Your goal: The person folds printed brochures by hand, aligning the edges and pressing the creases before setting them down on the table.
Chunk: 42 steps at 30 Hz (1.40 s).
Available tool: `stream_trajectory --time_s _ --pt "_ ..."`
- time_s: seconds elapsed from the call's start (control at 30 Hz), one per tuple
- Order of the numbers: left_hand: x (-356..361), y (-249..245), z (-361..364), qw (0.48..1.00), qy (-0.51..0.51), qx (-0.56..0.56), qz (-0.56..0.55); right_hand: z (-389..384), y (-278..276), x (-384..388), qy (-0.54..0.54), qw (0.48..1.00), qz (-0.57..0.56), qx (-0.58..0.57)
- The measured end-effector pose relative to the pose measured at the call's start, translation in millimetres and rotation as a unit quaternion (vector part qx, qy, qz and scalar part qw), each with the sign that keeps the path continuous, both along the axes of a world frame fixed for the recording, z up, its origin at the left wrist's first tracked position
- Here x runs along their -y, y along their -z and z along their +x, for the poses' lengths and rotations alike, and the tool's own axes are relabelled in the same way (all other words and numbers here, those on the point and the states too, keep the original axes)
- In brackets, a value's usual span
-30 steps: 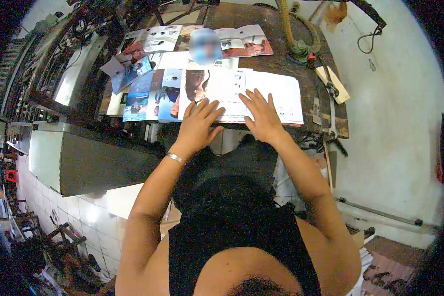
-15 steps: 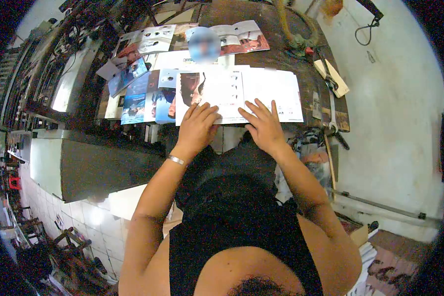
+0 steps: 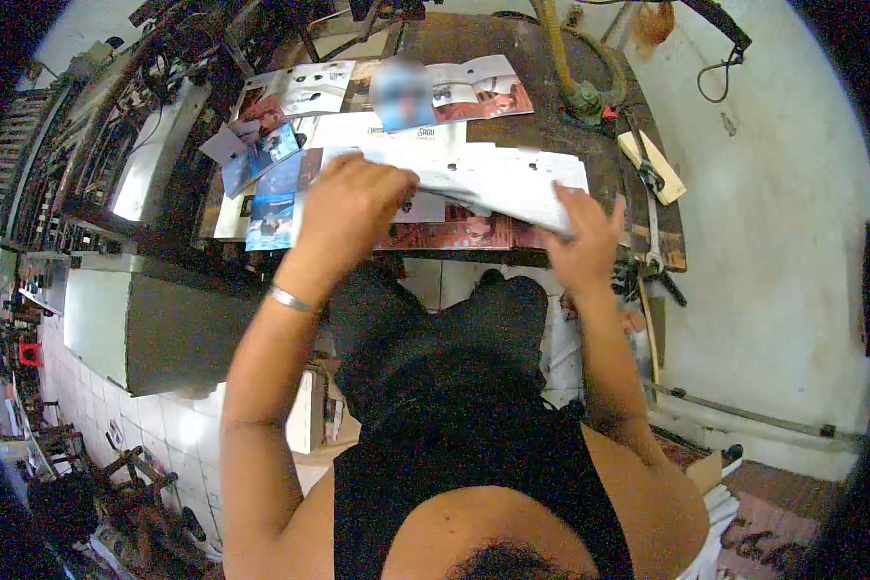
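Note:
A printed white sheet (image 3: pixel 498 198), or a thin stack of them, is lifted at a tilt over the near edge of the table. My left hand (image 3: pixel 350 208) pinches its left end, fingers closed and slightly blurred. At its right end, my right hand (image 3: pixel 586 232) grips the edge between thumb and fingers, with one finger sticking out. Below it lies a reddish printed sheet (image 3: pixel 454 235), partly covered. Blue printed pages (image 3: pixel 273 217) lie beside my left hand. How many sheets I hold cannot be made out.
Open printed spreads (image 3: pixel 304 87) lie farther back on the dark wooden table (image 3: pixel 474 34). At the right edge are a wrench (image 3: pixel 653 227) and a wooden block (image 3: pixel 659 174) with a dark tool. A grey cabinet (image 3: pixel 184 329) stands at left, and a wall (image 3: pixel 773 261) at right.
Both hands lay flat on the open spread before. Now they grip and raise the sheet, uncovering a reddish one. My left hand moved up and left, my right hand to the right.

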<state>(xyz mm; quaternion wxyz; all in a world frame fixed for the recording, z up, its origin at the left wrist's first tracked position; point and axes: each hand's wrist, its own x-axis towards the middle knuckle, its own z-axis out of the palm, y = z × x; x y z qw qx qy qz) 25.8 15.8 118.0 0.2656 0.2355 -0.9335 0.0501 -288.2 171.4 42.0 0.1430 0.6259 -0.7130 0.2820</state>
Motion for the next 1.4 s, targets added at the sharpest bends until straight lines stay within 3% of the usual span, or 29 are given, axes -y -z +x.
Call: stream_trajectory --time_s 0.1,0.17,0.23,0.3,0.33,0.37,0.43,0.5,0.53,0.57,0.63,0.7,0.8,0.9,0.93,1.03,1.17,1.2,1.3,1.37,1.4 --pt "12 -55 2 1.000 0.001 -0.013 -0.026 -38 -15 -12 0.043 0.996 -0.030 0.075" --pt "18 -88 5 1.000 0.009 -0.013 -0.011 -44 -26 -11 -0.043 0.932 -0.101 0.345" --pt "49 -89 3 0.993 0.014 0.005 0.118 -53 -20 -10 -0.113 0.833 -0.109 0.530" --pt "67 -85 -6 0.932 0.025 0.002 0.362 -67 3 -5 -0.171 0.747 -0.060 0.639" --pt "79 -79 -11 0.879 0.030 -0.001 0.475 -57 -7 -4 -0.144 0.733 0.013 0.665" --pt "102 -55 -16 0.853 0.033 0.028 0.520 -53 -2 -4 -0.100 0.746 0.036 0.657" --pt "118 -15 -26 0.805 0.015 0.028 0.593 -73 48 11 -0.135 0.773 0.029 0.619" --pt "137 35 -37 0.843 -0.015 0.062 0.534 -70 58 18 -0.102 0.778 0.007 0.620" --pt "135 55 -41 0.925 -0.052 0.095 0.364 -69 60 20 -0.083 0.780 -0.005 0.621" --pt "126 68 -45 0.972 -0.086 0.124 0.181 -71 59 18 -0.065 0.787 0.006 0.614" --pt "97 81 -53 0.980 -0.040 0.050 0.187 -78 52 15 -0.023 0.801 0.027 0.598" --pt "75 95 -56 0.965 0.038 0.060 0.254 -82 44 12 -0.013 0.813 0.017 0.581" --pt "49 110 -48 0.981 0.054 0.109 0.154 -95 34 19 0.023 0.854 -0.006 0.520" --pt "44 117 -39 0.980 0.039 0.100 0.170 -104 27 19 0.005 0.790 0.005 0.613" --pt "42 118 -37 0.980 0.032 0.107 0.162 -112 36 22 0.001 0.810 0.030 0.585" --pt "40 126 -33 0.981 0.015 0.121 0.149 -105 32 29 -0.066 0.615 0.038 0.785" --pt "37 132 -34 0.983 -0.005 0.114 0.145 -80 6 25 -0.281 0.458 0.058 0.841" --pt "34 134 -34 0.983 -0.009 0.111 0.144 -87 23 30 -0.214 0.537 0.066 0.813" --pt "34 133 -32 0.985 -0.007 0.121 0.122 -99 90 47 -0.111 0.630 0.046 0.767" --pt "32 132 -30 0.989 -0.012 0.100 0.106 -71 65 62 -0.150 0.775 0.081 0.609" --pt "29 131 -30 0.991 -0.014 0.090 0.099 -52 62 72 -0.179 0.825 0.024 0.535"
